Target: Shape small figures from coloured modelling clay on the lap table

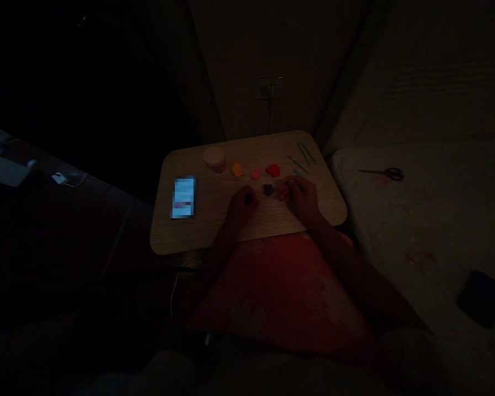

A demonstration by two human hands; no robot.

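A small purple flower-like shape [268, 190] lies on the table between my two hands. My left hand [242, 205] is curled closed to its left, with a dark spot at the fingers that may be a dark lump or shadow. To the right of the purple shape, my right hand [300, 196] has its fingertips pinched together; whatever they hold is too dark to make out. Beyond the hands lie an orange lump [236, 170], a pink lump [256, 173] and a red lump [273, 170], all looking like modelling clay.
On the small wooden table [206, 231] are a lidded tub [215, 159], a lit phone [183, 197] and several thin teal tools [298, 164]. Scissors [390, 174] and a dark square thing [482, 298] lie on the pale surface at right. A wall socket [268, 88] is behind.
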